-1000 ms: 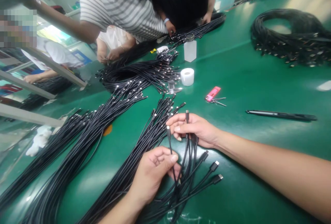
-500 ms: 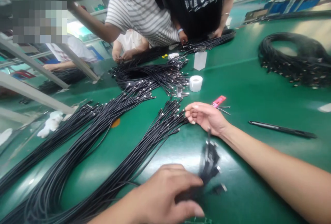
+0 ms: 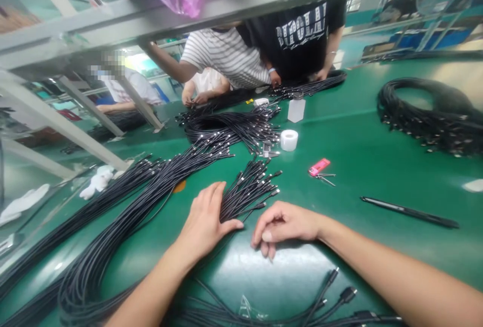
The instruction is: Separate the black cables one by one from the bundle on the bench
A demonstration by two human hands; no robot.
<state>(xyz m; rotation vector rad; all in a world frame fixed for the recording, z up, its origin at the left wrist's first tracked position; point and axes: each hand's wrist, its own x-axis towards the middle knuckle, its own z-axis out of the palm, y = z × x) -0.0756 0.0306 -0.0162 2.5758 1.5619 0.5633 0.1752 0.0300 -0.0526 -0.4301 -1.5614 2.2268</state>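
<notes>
The left grip (image 3: 206, 221) was open, its fingers lying flat with the thumb edge against the fanned bundle of black USB-C cables (image 3: 245, 193), just ahead and to its right on the green bench (image 3: 362, 176). The right grip (image 3: 283, 229) was narrow, loosely curled and visibly empty, with cable connectors (image 3: 339, 292) lying just below it. A flat palm suited the job, keeping the strands parallel.

On the far side of the bench, a person's black T-shirt (image 3: 298, 58) carries white stylised capital lettering (image 3: 301, 29) across the chest, with a smaller script line beneath. Neither can be read with certainty. No other text, label, brand or number is legible in view.
</notes>
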